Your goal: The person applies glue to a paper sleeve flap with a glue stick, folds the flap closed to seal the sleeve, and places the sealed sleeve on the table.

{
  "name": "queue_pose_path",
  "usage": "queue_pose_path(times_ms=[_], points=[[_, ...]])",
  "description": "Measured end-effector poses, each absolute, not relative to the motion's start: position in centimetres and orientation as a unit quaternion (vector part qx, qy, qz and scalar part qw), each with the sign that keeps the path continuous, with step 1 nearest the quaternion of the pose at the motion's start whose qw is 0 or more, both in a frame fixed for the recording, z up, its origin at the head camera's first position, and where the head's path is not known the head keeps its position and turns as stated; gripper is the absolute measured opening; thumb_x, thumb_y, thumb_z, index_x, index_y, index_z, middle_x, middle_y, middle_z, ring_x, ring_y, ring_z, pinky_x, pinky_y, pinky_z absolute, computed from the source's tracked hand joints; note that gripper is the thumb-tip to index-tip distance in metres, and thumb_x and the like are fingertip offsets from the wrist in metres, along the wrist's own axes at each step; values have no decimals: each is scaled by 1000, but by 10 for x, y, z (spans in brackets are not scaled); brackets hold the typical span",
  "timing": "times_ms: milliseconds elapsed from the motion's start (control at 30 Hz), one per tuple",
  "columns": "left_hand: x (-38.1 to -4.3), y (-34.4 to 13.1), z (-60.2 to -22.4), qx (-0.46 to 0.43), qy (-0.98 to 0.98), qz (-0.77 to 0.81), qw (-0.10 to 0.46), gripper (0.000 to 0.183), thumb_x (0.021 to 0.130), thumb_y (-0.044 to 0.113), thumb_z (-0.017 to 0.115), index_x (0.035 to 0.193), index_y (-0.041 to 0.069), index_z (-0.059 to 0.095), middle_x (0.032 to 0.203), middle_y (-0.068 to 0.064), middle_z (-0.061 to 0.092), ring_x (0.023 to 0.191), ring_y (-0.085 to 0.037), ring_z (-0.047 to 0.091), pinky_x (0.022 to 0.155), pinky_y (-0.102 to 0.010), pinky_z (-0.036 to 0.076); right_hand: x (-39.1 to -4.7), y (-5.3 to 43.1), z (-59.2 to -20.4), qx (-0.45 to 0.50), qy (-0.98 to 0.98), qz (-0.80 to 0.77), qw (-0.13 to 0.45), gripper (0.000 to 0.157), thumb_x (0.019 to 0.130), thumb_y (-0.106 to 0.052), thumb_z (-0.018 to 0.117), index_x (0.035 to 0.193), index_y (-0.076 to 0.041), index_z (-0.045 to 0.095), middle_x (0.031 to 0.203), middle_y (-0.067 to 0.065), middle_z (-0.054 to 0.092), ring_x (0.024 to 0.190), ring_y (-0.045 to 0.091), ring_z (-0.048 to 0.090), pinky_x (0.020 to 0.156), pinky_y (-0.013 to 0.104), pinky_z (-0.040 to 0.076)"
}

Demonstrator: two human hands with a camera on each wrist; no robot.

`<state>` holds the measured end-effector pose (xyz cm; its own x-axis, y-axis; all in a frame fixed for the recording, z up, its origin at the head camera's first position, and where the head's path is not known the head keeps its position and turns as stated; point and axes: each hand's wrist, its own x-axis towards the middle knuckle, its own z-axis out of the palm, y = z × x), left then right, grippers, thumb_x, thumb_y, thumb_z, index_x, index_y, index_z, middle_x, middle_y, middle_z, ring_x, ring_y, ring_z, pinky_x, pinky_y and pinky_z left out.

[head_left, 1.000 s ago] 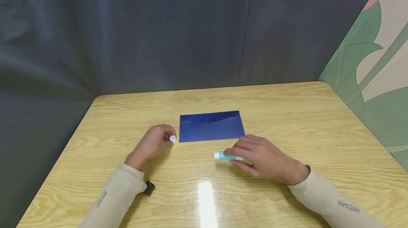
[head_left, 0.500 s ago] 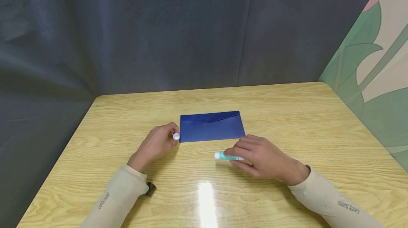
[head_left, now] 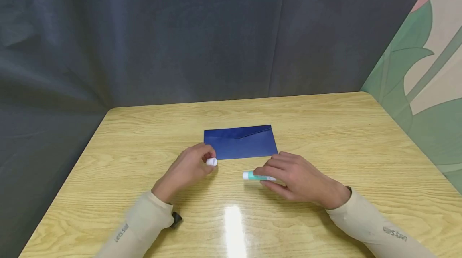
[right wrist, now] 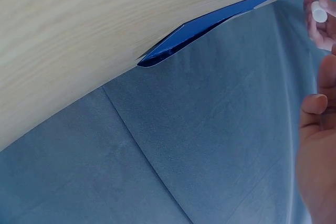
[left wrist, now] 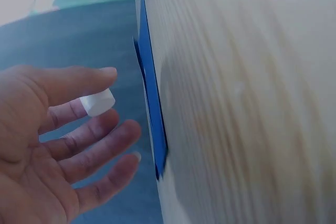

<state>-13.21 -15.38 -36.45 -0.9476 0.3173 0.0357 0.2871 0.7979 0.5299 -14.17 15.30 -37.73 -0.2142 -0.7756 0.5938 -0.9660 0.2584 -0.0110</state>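
Between thumb and index finger, my left hand (head_left: 187, 169) pinches a small white cap (head_left: 211, 162). The cap (left wrist: 98, 102) shows clearly in the left wrist view, where the other fingers are loosely bent. My right hand (head_left: 296, 176) holds a white and green glue stick (head_left: 250, 176) lengthwise, its white end pointing left toward the cap. A gap separates cap and stick. Just beyond both hands lies a dark blue envelope (head_left: 240, 146), flap side up; the left hand overlaps its near left corner in the head view. In the right wrist view the glue stick is out of sight.
The wooden table (head_left: 325, 130) extends around the envelope and both forearms. A dark curtain (head_left: 195, 41) hangs behind and at the left, and a wall with painted leaves (head_left: 408, 73) borders the right. A small black object (head_left: 176, 220) shows at the left cuff.
My left hand has moved right with the cap, from beside the envelope to its near left corner, closer to the glue stick. My right hand and the envelope have stayed in place.
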Motion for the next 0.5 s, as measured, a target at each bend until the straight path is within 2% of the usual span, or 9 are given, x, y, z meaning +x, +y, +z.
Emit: queue_pose_path(times_ms=[500], points=[[-103, -114, -363, 239, 924, 293, 58, 16, 85, 25, 80, 92, 22, 66, 90, 13, 61, 86, -7, 60, 73, -21, 50, -141, 152, -377, 576, -754, 202, 241, 20, 100, -30, 60, 112, -19, 71, 91, -13, 70, 74, 3, 59, 67, 20, 49]])
